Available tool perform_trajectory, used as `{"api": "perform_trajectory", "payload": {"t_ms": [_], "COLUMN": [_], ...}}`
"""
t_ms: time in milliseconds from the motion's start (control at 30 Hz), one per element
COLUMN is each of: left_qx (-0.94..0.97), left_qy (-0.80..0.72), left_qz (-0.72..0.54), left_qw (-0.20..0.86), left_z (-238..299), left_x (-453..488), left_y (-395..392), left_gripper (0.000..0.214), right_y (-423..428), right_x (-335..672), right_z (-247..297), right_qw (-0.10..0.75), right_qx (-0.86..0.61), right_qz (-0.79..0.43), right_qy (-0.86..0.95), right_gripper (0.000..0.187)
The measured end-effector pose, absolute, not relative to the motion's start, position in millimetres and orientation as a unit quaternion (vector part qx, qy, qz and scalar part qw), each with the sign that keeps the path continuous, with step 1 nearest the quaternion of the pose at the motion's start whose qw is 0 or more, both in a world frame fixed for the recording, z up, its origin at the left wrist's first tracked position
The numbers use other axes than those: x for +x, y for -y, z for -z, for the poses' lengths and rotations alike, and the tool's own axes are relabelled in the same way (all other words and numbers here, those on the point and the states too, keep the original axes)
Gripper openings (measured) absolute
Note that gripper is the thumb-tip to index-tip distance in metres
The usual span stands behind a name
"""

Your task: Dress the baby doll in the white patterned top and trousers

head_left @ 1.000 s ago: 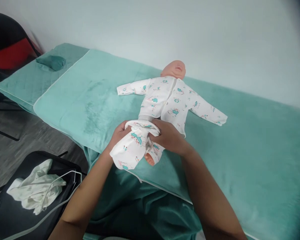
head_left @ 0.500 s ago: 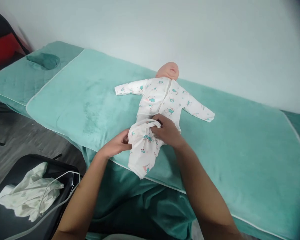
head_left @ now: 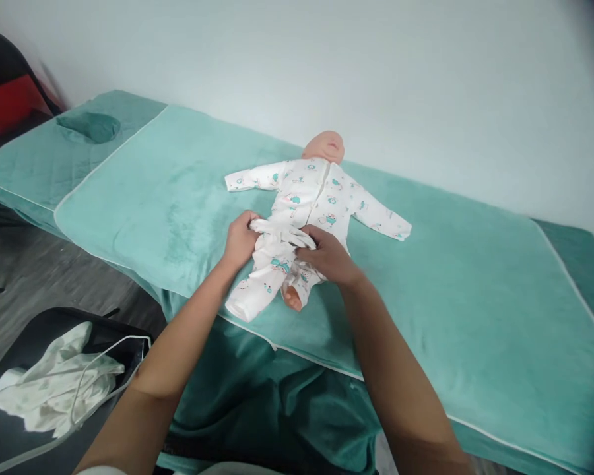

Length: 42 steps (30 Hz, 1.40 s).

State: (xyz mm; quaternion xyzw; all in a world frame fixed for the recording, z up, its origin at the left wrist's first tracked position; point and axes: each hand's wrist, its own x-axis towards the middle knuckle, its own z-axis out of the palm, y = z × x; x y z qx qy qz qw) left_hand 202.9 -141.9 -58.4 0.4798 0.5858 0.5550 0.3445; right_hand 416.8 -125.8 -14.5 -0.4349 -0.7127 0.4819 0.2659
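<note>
A baby doll (head_left: pixel 323 146) lies on its back on the green bed, its head toward the wall. It wears a white printed shirt (head_left: pixel 309 191) with both sleeves spread out. White printed baby pants (head_left: pixel 262 284) are bunched around its legs, and a bare foot (head_left: pixel 292 299) shows at one leg opening. My left hand (head_left: pixel 242 239) is closed on the waistband at the left side. At the right side my right hand (head_left: pixel 327 254) grips the same waistband, its fingertips partly hidden in the cloth.
The green massage bed (head_left: pixel 455 297) runs along a white wall, with a face hole (head_left: pixel 88 126) at its left end. A black chair (head_left: pixel 24 448) at the lower left bears a crumpled white cloth (head_left: pixel 64 382) and a pale cable (head_left: pixel 79 389). Another chair (head_left: pixel 10 56) stands behind.
My left hand has moved up from the pants' side to the waistband. The pant leg has swung left, and a doll's foot now shows. The view has shifted slightly.
</note>
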Motion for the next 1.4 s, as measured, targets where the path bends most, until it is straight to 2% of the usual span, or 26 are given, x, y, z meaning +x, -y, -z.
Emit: {"api": "perform_trajectory", "payload": {"t_ms": [167,333,433,600,800,867,967,1233,1400], "left_qx": [0.477,0.455,0.529,0.61,0.608,0.593,0.562,0.479,0.31], "left_qy": [-0.612,-0.63,-0.653,-0.634,-0.653,-0.66,-0.672,-0.65,-0.562], "left_qz": [-0.572,-0.591,-0.476,-0.367,-0.37,-0.381,-0.403,-0.472,-0.528], "left_qw": [0.266,0.217,0.257,0.301,0.259,0.259,0.264,0.356,0.556], "left_z": [68,67,62,60,71,72,68,53,61], "left_x": [211,210,207,211,216,216,216,221,228], "left_y": [137,187,228,265,250,239,227,239,262], "left_gripper": [0.022,0.014,0.027,0.03,0.031,0.031,0.031,0.039,0.037], "right_y": [128,130,130,130,128,128,129,131,128], "right_x": [402,392,393,400,409,410,409,406,404], "right_z": [10,9,11,13,2,-2,-5,3,9], "right_qw": [0.255,0.267,0.263,0.244,0.171,0.148,0.136,0.188,0.216], "right_qx": [-0.524,-0.562,-0.556,-0.517,-0.423,-0.383,-0.403,-0.436,-0.486], "right_qz": [-0.374,-0.321,-0.326,-0.362,-0.431,-0.458,-0.441,-0.397,-0.385], "right_qy": [0.721,0.714,0.718,0.736,0.778,0.789,0.791,0.785,0.754], "right_gripper": [0.011,0.01,0.009,0.02,0.035,0.034,0.032,0.02,0.018]}}
